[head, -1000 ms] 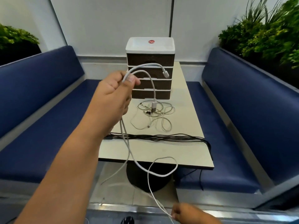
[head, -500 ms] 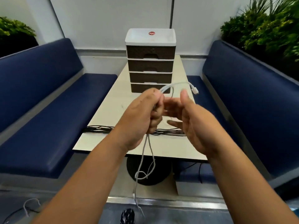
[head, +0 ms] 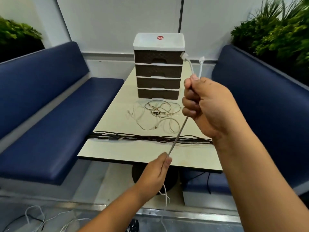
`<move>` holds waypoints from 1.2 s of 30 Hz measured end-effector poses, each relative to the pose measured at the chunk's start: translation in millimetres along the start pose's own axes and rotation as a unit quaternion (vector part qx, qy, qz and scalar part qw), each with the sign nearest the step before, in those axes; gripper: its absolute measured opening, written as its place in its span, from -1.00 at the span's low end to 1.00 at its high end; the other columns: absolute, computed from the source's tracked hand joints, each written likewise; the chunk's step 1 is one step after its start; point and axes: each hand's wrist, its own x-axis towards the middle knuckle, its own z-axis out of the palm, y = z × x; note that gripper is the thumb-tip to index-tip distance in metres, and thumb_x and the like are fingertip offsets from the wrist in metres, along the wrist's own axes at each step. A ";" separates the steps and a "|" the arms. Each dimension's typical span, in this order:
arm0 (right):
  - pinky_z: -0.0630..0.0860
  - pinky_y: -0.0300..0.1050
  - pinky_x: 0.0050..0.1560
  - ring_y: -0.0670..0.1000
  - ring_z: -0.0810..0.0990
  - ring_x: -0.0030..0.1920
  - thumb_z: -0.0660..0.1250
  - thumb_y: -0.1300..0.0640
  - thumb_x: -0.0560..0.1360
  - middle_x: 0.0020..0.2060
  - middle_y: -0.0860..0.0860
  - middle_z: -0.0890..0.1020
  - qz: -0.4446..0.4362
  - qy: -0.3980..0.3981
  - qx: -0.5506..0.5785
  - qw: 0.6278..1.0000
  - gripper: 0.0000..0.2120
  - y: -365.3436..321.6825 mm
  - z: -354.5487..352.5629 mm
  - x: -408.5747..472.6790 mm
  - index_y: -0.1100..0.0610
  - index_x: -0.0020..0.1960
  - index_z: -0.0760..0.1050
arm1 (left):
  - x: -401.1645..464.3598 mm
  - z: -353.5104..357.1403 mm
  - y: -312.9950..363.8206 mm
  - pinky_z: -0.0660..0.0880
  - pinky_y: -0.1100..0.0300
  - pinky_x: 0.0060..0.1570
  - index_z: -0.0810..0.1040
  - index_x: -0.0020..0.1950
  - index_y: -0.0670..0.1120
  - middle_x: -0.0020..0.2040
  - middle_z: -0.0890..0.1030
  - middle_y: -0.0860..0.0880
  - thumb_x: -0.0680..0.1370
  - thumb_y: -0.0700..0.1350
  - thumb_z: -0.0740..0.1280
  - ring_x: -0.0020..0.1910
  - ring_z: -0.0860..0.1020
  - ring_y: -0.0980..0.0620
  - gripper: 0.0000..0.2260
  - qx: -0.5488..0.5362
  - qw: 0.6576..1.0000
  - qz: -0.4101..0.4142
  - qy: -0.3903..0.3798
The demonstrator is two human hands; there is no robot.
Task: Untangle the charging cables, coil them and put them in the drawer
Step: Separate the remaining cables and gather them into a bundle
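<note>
2 hands stretch a white cable (head: 178, 134) taut. The right hand (head: 207, 104) fists it, 2 plugs poking above its fingers (head: 189, 95). The left hand (head: 153, 176) pinches it lower.

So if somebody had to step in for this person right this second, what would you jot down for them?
Right hand: grips the white charging cable, both connector ends poking up above the fist.
Left hand: pinches the same cable lower down; it runs taut between the hands, the rest dangling to the floor.
On the table: a tangled pile of thin cables before the drawer unit, and a black cable bundle lying across.
Done: one cable pulled free.
Left: coil it, open a drawer (all look shut), stow it, then sort the pile.
</note>
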 end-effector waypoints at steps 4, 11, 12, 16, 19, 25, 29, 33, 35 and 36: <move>0.09 -0.21 -0.46 -0.07 0.13 -0.43 0.08 0.08 0.69 -0.43 -0.04 0.26 -0.029 -0.020 -0.015 0.999 -0.72 1.7 -2.7 0.9 0.13 -0.14 0.41 | -5.3 11.4 -33.4 0.46 -0.01 -0.05 0.39 -0.10 0.03 -0.22 0.48 0.06 0.61 0.28 -0.04 -0.20 0.47 0.17 -0.60 0.053 0.989 -0.073 -0.114; 0.20 -0.24 -0.47 -0.05 0.17 -0.43 0.09 0.05 0.68 -0.41 -0.02 0.27 0.017 -0.093 -0.080 0.992 -0.70 38.4 -19.1 -9.9 0.12 -0.16 0.44 | 27.6 -42.4 2.5 0.26 0.15 0.42 0.41 0.41 0.10 0.38 0.46 0.16 0.51 0.43 0.00 0.37 0.38 0.23 -0.37 -0.098 0.977 -0.153 -0.112; 0.20 -0.24 -0.46 -0.05 0.18 -0.43 0.09 0.05 0.67 -0.41 -0.01 0.27 0.032 -0.099 -0.088 0.991 -0.70 47.9 -18.4 -11.3 0.13 -0.16 0.44 | 35.4 -53.5 22.0 0.30 0.11 0.40 0.45 0.38 0.05 0.33 0.53 0.11 0.52 0.43 -0.04 0.35 0.43 0.19 -0.34 -0.202 0.966 -0.149 -0.064; 0.18 -0.27 -0.46 -0.10 0.21 -0.48 0.11 0.06 0.65 -0.46 -0.04 0.30 0.062 -0.121 -0.105 0.985 -0.72 76.9 -11.5 -13.0 0.17 -0.16 0.41 | 63.3 -87.0 88.3 0.52 0.12 0.09 0.40 0.39 -0.15 0.26 0.59 -0.17 0.55 0.34 -0.02 0.28 0.54 -0.10 -0.32 -0.518 0.849 -0.101 -0.014; 0.18 -0.27 -0.47 -0.10 0.21 -0.50 0.12 0.04 0.64 -0.48 -0.05 0.30 0.095 -0.145 -0.099 0.980 -0.71 96.4 -9.1 -11.1 0.23 -0.10 0.40 | 72.4 -92.1 102.4 0.56 0.14 0.02 0.37 0.39 -0.22 0.21 0.61 -0.21 0.64 0.18 0.05 0.21 0.58 -0.13 -0.46 -0.547 0.828 -0.122 -0.006; 0.46 -0.20 -0.48 0.05 0.50 -0.55 0.07 -0.04 0.66 -0.44 0.13 0.51 0.157 -0.153 -0.137 0.966 -0.63 117.5 -9.3 8.0 0.24 -0.06 0.44 | 83.8 -86.2 64.6 0.48 -0.02 0.15 0.51 0.23 -0.21 0.06 0.69 -0.13 0.66 0.03 0.10 0.09 0.65 -0.08 -0.63 -0.422 0.890 -0.171 0.040; 0.49 -0.17 -0.46 0.10 0.53 -0.53 0.05 -0.11 0.65 -0.40 0.22 0.53 0.181 -0.139 -0.155 0.961 -0.65 133.3 -2.8 31.6 0.14 0.12 0.42 | 97.2 -94.4 42.3 0.46 0.06 0.20 0.53 0.20 -0.20 0.07 0.69 -0.10 0.66 0.05 0.09 0.13 0.62 -0.07 -0.62 -0.351 0.920 -0.176 -0.015; 0.38 -0.20 -0.47 0.05 0.42 -0.58 0.03 -0.16 0.64 -0.57 0.08 0.42 0.172 -0.126 -0.171 0.962 -0.56 147.2 4.5 54.1 0.17 -0.16 0.41 | 111.7 -102.5 22.8 0.41 0.16 -0.21 0.49 0.05 -0.20 0.08 0.69 -0.08 0.62 0.10 0.11 -0.18 0.50 -0.14 -0.62 -0.331 0.928 -0.168 -0.039; 0.40 -0.17 -0.42 0.06 0.44 -0.53 0.06 -0.16 0.64 -0.57 0.06 0.43 0.181 -0.142 -0.159 0.960 -0.54 156.7 8.2 65.1 0.15 -0.20 0.43 | 121.3 -109.4 14.5 0.45 0.10 -0.04 0.42 -0.07 -0.14 0.02 0.70 -0.10 0.62 0.08 0.11 -0.20 0.61 -0.06 -0.70 -0.367 0.915 -0.167 -0.021; 0.43 -0.15 -0.36 0.07 0.48 -0.49 0.08 -0.17 0.64 -0.55 0.04 0.46 0.183 -0.159 -0.158 0.957 -0.54 164.1 10.1 70.4 0.14 -0.22 0.44 | 127.8 -114.5 9.5 0.44 0.04 0.09 0.39 -0.10 -0.11 -0.07 0.69 -0.10 0.62 0.07 0.11 -0.10 0.66 -0.04 -0.72 -0.406 0.899 -0.163 0.002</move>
